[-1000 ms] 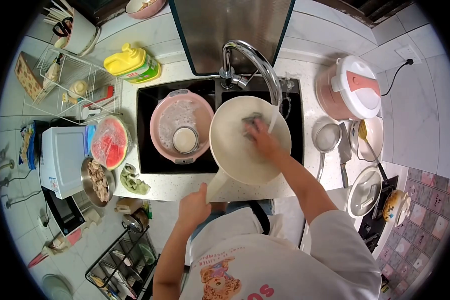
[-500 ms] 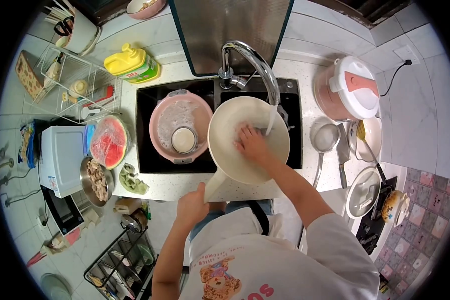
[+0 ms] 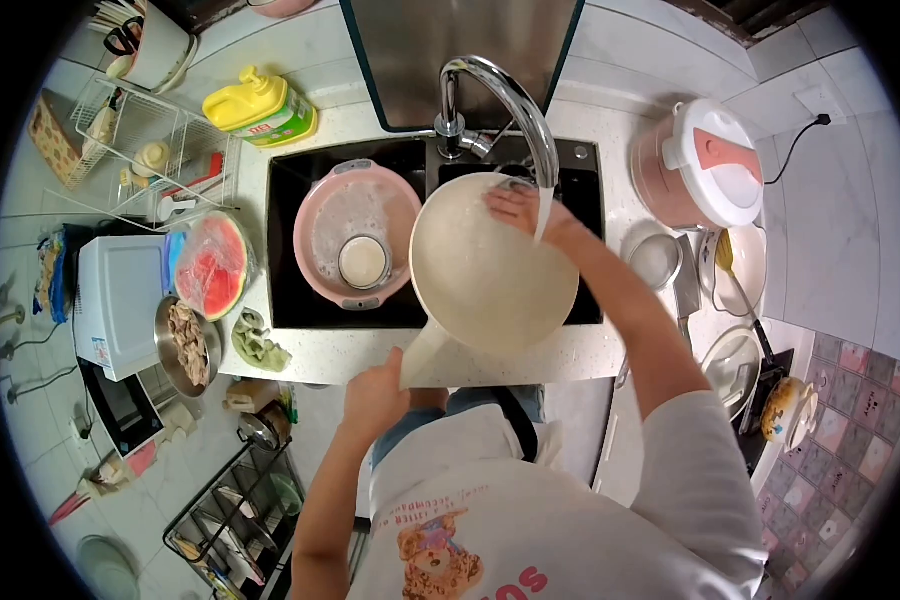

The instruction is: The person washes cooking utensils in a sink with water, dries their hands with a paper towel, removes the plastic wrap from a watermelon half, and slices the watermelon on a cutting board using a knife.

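Now: pan under the tap

Across the black sink (image 3: 300,310), a cream frying pan (image 3: 485,275) tilts under the faucet (image 3: 505,100). Left hand (image 3: 373,400) grips its handle at the bench edge; right hand (image 3: 515,208) presses flat on the far rim, fingers spread.

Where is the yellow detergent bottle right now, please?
The yellow detergent bottle lies on the counter behind the sink's left corner, beside the wire rack.

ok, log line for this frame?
left hand: grips pan handle | right hand: on far rim of cream pan | faucet: running | pan over sink
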Demonstrator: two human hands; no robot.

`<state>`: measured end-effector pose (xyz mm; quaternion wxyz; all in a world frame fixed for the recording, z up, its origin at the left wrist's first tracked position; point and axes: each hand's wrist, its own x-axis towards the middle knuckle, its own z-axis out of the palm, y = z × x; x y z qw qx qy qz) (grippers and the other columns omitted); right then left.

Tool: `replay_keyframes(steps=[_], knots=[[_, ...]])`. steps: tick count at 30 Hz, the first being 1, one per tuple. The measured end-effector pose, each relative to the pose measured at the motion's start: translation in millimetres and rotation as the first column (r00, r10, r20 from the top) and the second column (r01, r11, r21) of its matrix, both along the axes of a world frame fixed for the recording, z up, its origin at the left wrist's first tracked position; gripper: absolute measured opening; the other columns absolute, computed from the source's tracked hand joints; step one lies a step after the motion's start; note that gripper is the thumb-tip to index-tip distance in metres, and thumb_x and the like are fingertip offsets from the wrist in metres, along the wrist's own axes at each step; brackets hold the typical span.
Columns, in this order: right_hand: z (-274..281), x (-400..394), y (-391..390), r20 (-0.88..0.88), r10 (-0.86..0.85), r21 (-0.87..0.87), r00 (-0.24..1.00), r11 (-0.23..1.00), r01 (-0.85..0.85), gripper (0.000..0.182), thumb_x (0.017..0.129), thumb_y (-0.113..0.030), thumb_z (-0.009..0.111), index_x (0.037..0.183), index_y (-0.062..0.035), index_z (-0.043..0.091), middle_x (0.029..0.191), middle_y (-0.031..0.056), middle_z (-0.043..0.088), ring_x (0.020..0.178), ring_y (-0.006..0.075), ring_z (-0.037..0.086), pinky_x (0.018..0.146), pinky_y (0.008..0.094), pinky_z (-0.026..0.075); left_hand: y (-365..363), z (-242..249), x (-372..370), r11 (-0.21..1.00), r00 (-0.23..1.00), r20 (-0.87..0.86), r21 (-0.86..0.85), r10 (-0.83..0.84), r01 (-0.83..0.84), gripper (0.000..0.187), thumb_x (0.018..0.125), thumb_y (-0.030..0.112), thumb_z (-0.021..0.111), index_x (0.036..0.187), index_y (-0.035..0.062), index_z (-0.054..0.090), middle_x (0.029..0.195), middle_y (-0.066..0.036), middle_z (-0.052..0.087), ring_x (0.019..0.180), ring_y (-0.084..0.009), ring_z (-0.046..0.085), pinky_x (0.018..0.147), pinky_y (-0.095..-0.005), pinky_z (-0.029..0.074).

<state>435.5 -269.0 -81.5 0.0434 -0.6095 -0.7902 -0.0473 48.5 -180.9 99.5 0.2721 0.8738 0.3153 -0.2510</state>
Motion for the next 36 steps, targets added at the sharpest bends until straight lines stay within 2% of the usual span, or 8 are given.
replay_keyframes(steps=[10,13,18,23,25,29,35,36], knots=[[27,-95,-120,-0.316,-0.452,-0.681,0.834,0.72,0.132,0.047,0.083,-0.021,0.061,0.126,-0.0082,0.051,0.132,0.0143,0.045,0.116,0.0334,0.051,0.098,0.041,0.043,2,-1,-3,1.0,0.999,0.04,-0.019,-0.002,0.003,0.041,0.073,0.01,0.061,0.111,0.0045,0.047,0.077,-0.022,0.064,0.074,-0.0419,0.063,0.068,-0.0499,0.05],[37,-163,-92,-0.563,-0.723,-0.778,0.402,0.627,0.039,0.049,0.091,-0.023,0.055,0.136,-0.0078,0.042,0.136,0.0176,0.043,0.121,0.0375,0.047,0.103,0.0421,0.038,1,0,-4,1.0,0.999,0.039,-0.019,-0.005,0.006,0.041,0.073,0.01,0.061,0.112,0.0045,0.048,0.077,-0.022,0.065,0.074,-0.0411,0.064,0.068,-0.0495,0.05],[89,-201,-26,-0.748,-0.653,-0.652,-0.12,0.756,-0.055,0.043,0.093,-0.023,0.053,0.133,-0.0068,0.047,0.128,0.0193,0.051,0.12,0.0344,0.048,0.102,0.0382,0.037,2,1,-4,1.0,1.0,0.019,-0.021,-0.002,0.002,0.038,0.073,0.01,0.061,0.108,0.0048,0.047,0.078,-0.022,0.065,0.075,-0.0412,0.064,0.069,-0.0498,0.05],[43,-148,-77,-0.627,-0.59,-0.716,0.509,0.695,-0.075,0.03,0.089,-0.021,0.056,0.116,-0.0069,0.059,0.116,0.0188,0.058,0.101,0.0364,0.057,0.088,0.0406,0.045,3,-4,-5,0.999,1.0,0.008,-0.033,-0.008,0.008,0.037,0.073,0.01,0.06,0.107,0.0053,0.047,0.078,-0.023,0.065,0.076,-0.042,0.064,0.071,-0.0495,0.05],[7,-117,-107,-0.569,-0.73,-0.703,0.378,0.671,0.236,0.031,0.087,-0.022,0.058,0.113,-0.0057,0.058,0.109,0.0203,0.059,0.096,0.038,0.058,0.083,0.0443,0.048,5,-5,-6,0.999,1.0,0.008,-0.043,-0.013,0.013,0.038,0.073,0.01,0.061,0.107,0.0054,0.047,0.079,-0.023,0.065,0.077,-0.042,0.064,0.071,-0.0498,0.05],[66,-53,-105,-0.29,-0.929,-0.32,0.23,0.321,0.892,0.042,0.088,-0.036,0.057,0.111,-0.0005,0.056,0.106,0.0194,0.058,0.098,0.0388,0.059,0.082,0.048,0.049,12,-12,-9,0.998,0.999,0.018,-0.047,-0.031,0.031,0.039,0.072,0.012,0.062,0.108,0.0072,0.047,0.081,-0.022,0.066,0.078,-0.0415,0.064,0.072,-0.0499,0.05],[19,0,-119,-0.29,-0.957,-0.715,0.02,0.231,0.659,0.077,0.072,-0.055,0.07,0.12,0.0032,0.054,0.108,0.0228,0.064,0.101,0.0374,0.061,0.088,0.0417,0.048,41,-49,-18,0.994,0.992,0.101,-0.066,-0.082,0.089,0.04,0.073,0.015,0.063,0.109,0.0137,0.048,0.083,-0.02,0.066,0.08,-0.0411,0.064,0.073,-0.0497,0.05],[22,-7,-120,-0.283,-0.953,-0.64,0.106,0.27,0.719,0.07,0.077,-0.045,0.069,0.124,0.0039,0.053,0.107,0.0232,0.065,0.1,0.0353,0.063,0.087,0.039,0.048,42,-50,-17,0.994,0.991,0.112,-0.069,-0.075,0.083,0.04,0.073,0.016,0.063,0.11,0.014,0.048,0.083,-0.02,0.066,0.08,-0.0411,0.063,0.073,-0.0499,0.05]])
